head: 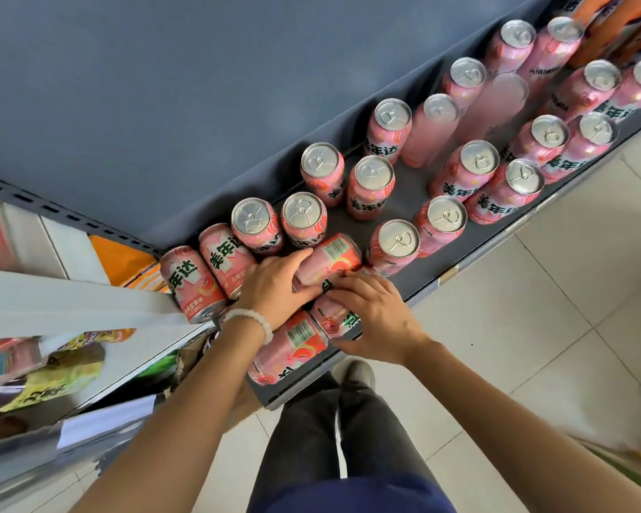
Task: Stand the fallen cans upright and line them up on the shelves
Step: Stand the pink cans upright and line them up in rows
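Dark grey shelf [419, 205] runs from near-left corner to far right, blue-grey back panel [163, 87] behind it. White tiled floor [533, 309] along the shelf's front edge; person's dark trousers [311, 431] and a shoe [356, 375] below the near corner. Neighbouring white shelf [52, 305] at left carries blurred snack packets [52, 375].

Upright pink cans [474, 168] stand in loose rows over the middle and right of the shelf, silver tops up, roughly three deep toward the front edge. Orange cans [607, 27] at the far right end, mostly cropped.

Fallen cans cluster at the shelf's near-left end: two lying cans [204, 268] side by side against the left edge, labels up. One lying can [330, 257] just behind the hands, barcode up, touching the upright row. Another barcode can [293, 346] lies at the near corner by the front edge, partly under the left wrist. A fifth can [337, 320] lies between the two hands, next to it.

Left hand [274, 286], white bead bracelet [252, 320] on the wrist, is laid over the lying can behind it, fingers curled onto its side, gripping it. Right hand [374, 312] is pressed palm-down on the can between the hands, fingers wrapped over it; full closure can't be confirmed.
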